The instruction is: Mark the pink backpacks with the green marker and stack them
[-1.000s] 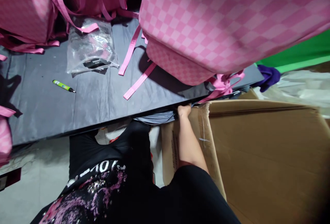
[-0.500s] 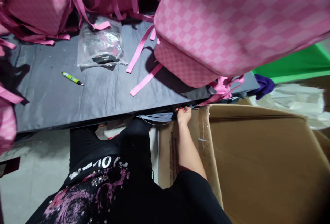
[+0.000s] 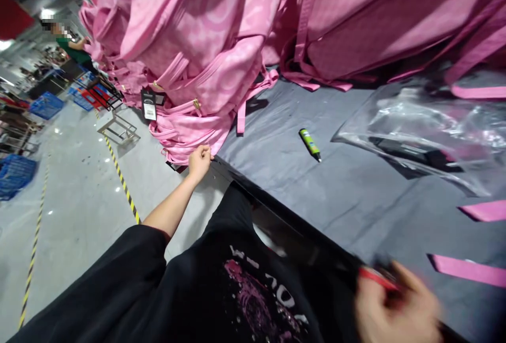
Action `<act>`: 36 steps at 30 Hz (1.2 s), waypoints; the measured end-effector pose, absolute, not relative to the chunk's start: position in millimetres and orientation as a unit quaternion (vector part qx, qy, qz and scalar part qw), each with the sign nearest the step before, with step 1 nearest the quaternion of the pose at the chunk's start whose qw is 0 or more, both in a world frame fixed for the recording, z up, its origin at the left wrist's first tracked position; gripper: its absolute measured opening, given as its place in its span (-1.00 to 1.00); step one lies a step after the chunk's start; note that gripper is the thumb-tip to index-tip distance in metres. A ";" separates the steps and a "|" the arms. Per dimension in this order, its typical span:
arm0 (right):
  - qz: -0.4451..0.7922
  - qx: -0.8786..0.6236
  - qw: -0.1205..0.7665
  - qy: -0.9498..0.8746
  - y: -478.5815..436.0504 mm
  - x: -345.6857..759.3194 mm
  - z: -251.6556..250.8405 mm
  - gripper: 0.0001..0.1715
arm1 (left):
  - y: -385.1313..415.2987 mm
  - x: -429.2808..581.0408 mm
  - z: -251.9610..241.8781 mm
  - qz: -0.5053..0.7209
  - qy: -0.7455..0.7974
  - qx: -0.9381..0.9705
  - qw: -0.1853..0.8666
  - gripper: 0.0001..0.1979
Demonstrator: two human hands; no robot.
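Note:
My left hand (image 3: 200,163) is closed at the lower edge of a pink backpack (image 3: 221,64), beside the table's corner; whatever its fingers pinch is too small to make out. Low on the right, my right hand (image 3: 395,306) is blurred and curled round a red-handled tool (image 3: 378,278) with a dark end. A black tag with a white label (image 3: 149,110) hangs from the backpack. On the grey table cover (image 3: 276,174) lie a green marker (image 3: 310,145) and a clear plastic bag (image 3: 419,121) with dark pieces inside.
More pink backpacks (image 3: 375,16) stand along the back of the table. Pink straps (image 3: 474,271) reach over the cover at the right. On the floor at the left are a metal stool (image 3: 118,128), blue baskets (image 3: 16,175) and yellow-black tape. A person (image 3: 75,50) stands far back.
The view has swung left. My left hand has come into view at the backpack's lower edge. My right hand has left the spot beside the cardboard box and now holds the red tool above the table edge.

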State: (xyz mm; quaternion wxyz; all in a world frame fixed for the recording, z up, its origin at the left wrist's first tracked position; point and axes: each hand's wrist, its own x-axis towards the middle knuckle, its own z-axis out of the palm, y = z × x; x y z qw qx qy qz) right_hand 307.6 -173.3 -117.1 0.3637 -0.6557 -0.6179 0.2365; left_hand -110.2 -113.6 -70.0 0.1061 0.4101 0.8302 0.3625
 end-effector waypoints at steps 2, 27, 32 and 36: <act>0.287 -0.584 0.379 -0.658 -160.5 270.7 -110.5 -0.43 | -110.9 -107.8 -73.6 0.368 0.817 0.426 0.124 -0.79; 0.430 -0.326 0.371 -0.756 -28.2 -26.9 -122.0 -0.67 | -113.1 -142.0 -50.6 0.326 0.761 0.542 0.143 -0.80; 0.447 -0.313 0.398 -0.738 -31.1 -24.7 -131.1 -0.70 | -113.6 -142.3 -51.7 0.330 0.759 0.541 0.147 -0.80; 0.455 -0.300 0.406 -0.734 -31.6 -27.4 -130.8 -0.70 | -114.7 -141.3 -49.4 0.314 0.766 0.542 0.143 -0.79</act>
